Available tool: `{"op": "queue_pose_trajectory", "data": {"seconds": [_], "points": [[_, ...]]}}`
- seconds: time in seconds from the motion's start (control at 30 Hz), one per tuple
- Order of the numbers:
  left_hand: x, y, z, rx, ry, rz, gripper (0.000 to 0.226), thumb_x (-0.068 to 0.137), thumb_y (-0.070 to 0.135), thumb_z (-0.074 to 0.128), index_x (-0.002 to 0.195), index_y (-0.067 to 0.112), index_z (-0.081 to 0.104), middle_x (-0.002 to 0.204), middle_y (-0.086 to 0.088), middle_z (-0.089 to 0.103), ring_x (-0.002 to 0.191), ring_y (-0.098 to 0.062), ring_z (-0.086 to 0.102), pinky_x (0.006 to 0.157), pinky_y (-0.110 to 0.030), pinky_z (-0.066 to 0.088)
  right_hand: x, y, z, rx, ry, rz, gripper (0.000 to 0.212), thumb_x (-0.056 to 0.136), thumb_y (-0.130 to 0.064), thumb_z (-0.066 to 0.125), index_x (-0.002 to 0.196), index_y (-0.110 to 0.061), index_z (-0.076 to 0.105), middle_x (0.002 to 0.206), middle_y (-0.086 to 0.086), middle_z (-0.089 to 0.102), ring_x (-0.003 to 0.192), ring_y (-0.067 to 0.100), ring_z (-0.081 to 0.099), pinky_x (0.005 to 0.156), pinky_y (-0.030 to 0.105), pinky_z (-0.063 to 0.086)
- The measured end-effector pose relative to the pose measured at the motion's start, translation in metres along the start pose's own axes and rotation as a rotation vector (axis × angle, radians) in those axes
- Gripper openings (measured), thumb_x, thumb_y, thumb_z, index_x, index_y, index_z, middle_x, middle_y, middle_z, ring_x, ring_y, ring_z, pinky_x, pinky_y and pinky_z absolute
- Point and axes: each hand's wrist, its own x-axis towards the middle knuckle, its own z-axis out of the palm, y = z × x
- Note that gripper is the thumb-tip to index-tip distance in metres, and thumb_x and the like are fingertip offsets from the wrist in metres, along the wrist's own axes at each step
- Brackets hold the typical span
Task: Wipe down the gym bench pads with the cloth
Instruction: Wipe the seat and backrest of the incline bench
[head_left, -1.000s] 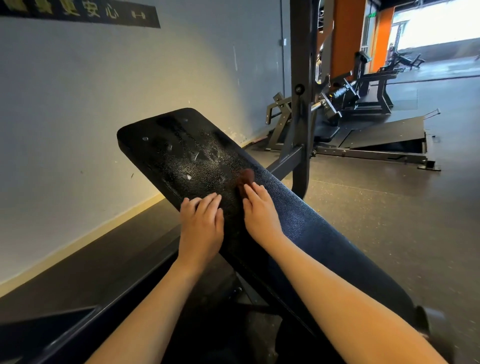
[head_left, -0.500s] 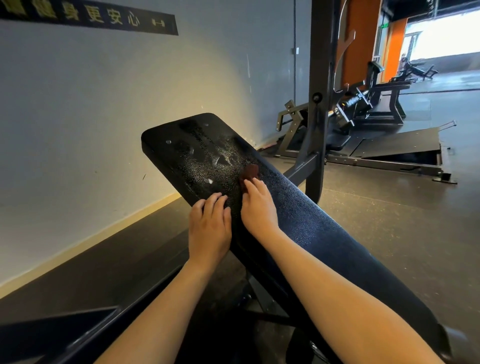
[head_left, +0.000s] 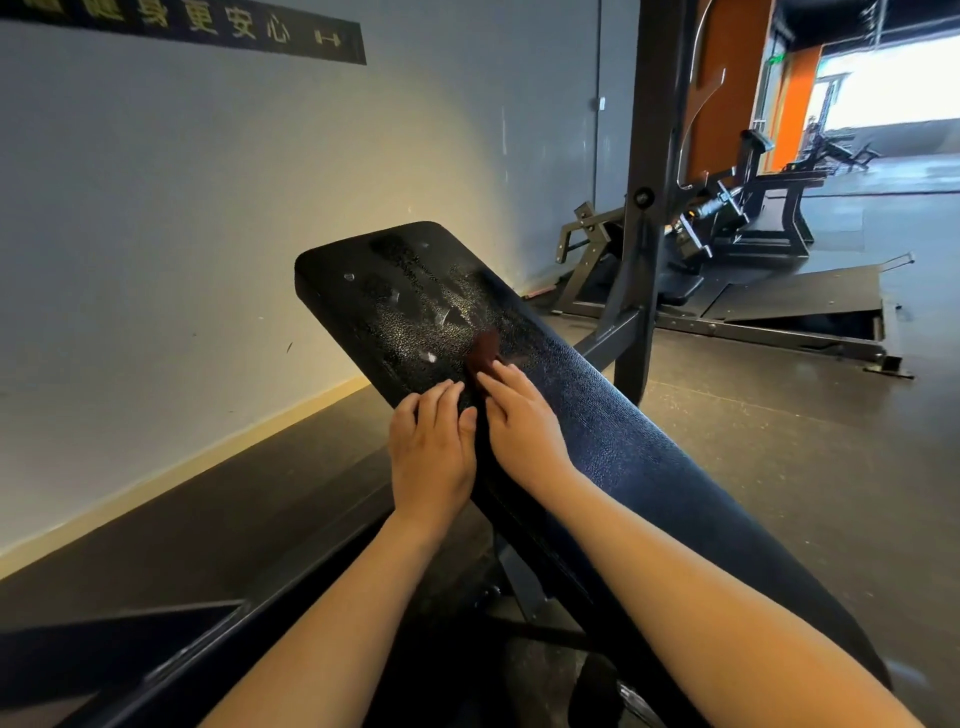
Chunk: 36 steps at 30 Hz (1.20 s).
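Pad (head_left: 628, 436): black, tilted, droplets on it.
Right hand (head_left: 524, 428): straight fingers press cloth (head_left: 483, 352).
Cloth: brown, 12 o'clock of right hand.
Left hand (head_left: 431, 457): flat on pad.

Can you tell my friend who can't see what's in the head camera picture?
A person's right hand presses a small brown cloth onto a slanted black bench pad dotted with wet drops, while the left hand rests flat beside it. A grey wall is on the left; gym machines stand behind.
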Motion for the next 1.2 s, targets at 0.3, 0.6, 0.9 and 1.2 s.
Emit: {"op": "queue_pose_trajectory", "data": {"seconds": [0.3, 0.6, 0.9, 1.2], "points": [[0.006, 0.008, -0.001, 0.018, 0.021, -0.024, 0.040, 0.105, 0.035, 0.036, 0.128, 0.015, 0.062, 0.132, -0.001, 0.061, 0.119, -0.025, 0.048, 0.105, -0.042, 0.038, 0.006, 0.002, -0.001, 0.054, 0.016, 0.087, 0.038, 0.103, -0.015, 0.046, 0.139, -0.018, 0.059, 0.153, 0.001, 0.045, 0.146, 0.018, 0.032, 0.119, 0.026, 0.021], [0.013, 0.022, 0.018, 0.093, 0.020, 0.023, 0.034, 0.104, 0.033, 0.039, 0.127, 0.029, 0.064, 0.130, 0.010, 0.061, 0.120, -0.021, 0.048, 0.108, -0.050, 0.030, 0.018, 0.061, -0.026, -0.050, 0.051, 0.170, 0.039, 0.104, -0.013, 0.045, 0.141, -0.018, 0.056, 0.155, 0.004, 0.043, 0.147, 0.024, 0.032, 0.119, 0.038, 0.029], [0.010, 0.020, 0.018, -0.039, 0.128, 0.007, 0.033, 0.103, 0.027, 0.043, 0.126, 0.021, 0.066, 0.126, 0.003, 0.065, 0.116, -0.020, 0.049, 0.105, -0.042, 0.030, 0.010, 0.034, -0.009, 0.030, -0.043, -0.034, 0.040, 0.101, -0.012, 0.051, 0.140, -0.020, 0.058, 0.154, 0.003, 0.044, 0.147, 0.018, 0.031, 0.122, 0.027, 0.020], [0.004, 0.017, 0.010, -0.186, 0.021, 0.009, 0.043, 0.106, 0.029, 0.029, 0.132, 0.012, 0.059, 0.136, -0.002, 0.059, 0.127, -0.021, 0.050, 0.118, -0.046, 0.028, -0.003, 0.007, -0.006, 0.139, -0.040, 0.088, 0.041, 0.104, -0.016, 0.044, 0.143, -0.022, 0.053, 0.158, -0.001, 0.038, 0.150, 0.016, 0.023, 0.123, 0.030, 0.018]]}}
